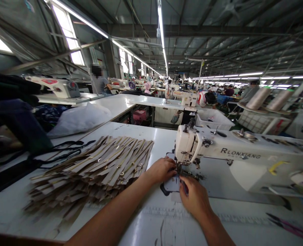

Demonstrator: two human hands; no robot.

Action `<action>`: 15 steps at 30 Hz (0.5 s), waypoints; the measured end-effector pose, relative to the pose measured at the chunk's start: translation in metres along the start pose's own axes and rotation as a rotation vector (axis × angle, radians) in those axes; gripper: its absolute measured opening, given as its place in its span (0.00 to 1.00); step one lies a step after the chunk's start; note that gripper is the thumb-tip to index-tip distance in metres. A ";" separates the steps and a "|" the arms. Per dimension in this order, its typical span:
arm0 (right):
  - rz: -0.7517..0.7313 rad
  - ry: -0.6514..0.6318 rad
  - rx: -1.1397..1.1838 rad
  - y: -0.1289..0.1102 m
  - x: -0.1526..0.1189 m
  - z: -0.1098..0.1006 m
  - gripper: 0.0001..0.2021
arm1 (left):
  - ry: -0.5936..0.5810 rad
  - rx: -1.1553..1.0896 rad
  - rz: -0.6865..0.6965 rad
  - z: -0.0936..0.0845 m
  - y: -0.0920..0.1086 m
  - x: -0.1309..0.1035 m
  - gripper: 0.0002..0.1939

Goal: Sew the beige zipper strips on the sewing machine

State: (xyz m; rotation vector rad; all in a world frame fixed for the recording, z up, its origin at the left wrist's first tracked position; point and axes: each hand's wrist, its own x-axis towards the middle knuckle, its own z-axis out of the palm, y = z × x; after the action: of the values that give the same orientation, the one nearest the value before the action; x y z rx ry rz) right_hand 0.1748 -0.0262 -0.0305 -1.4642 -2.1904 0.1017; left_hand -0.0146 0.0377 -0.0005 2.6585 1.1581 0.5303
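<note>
Both hands are working at the needle end of a cream-white industrial sewing machine [244, 155] that is sitting on a white desk [146, 140]. The left hand [161, 169] is resting palm down just left of the needle, its fingers curling onto a small dark piece [170, 184] that is lying flat under the machine head; how firmly that grip is closing cannot be told, since the fingertips are hiding behind the machine's foot. The right hand [195, 198] is coming in from below, its fingers pinching together on the near edge of the same piece, close beside the left hand. To the left of the hands, a wide fanned stack of beige strips with metal zips [95, 167] is lying on the desk, and black cords [64, 150] are trailing past its far edge. A white plastic bag [79, 118] is lying further back on the left. A pair of pink-handled scissors [290, 227] is lying at the right, near the desk's front edge. Other sewing stations and people are filling the hall behind.
</note>
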 end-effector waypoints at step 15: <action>0.009 0.019 0.019 0.001 0.001 0.001 0.14 | -0.057 -0.041 -0.027 -0.011 0.011 -0.001 0.06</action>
State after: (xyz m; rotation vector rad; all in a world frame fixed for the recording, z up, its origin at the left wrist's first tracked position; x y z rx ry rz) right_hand 0.1753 -0.0250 -0.0315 -1.4589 -2.1623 0.1100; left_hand -0.0121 0.0296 0.0132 2.6014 1.1531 0.4653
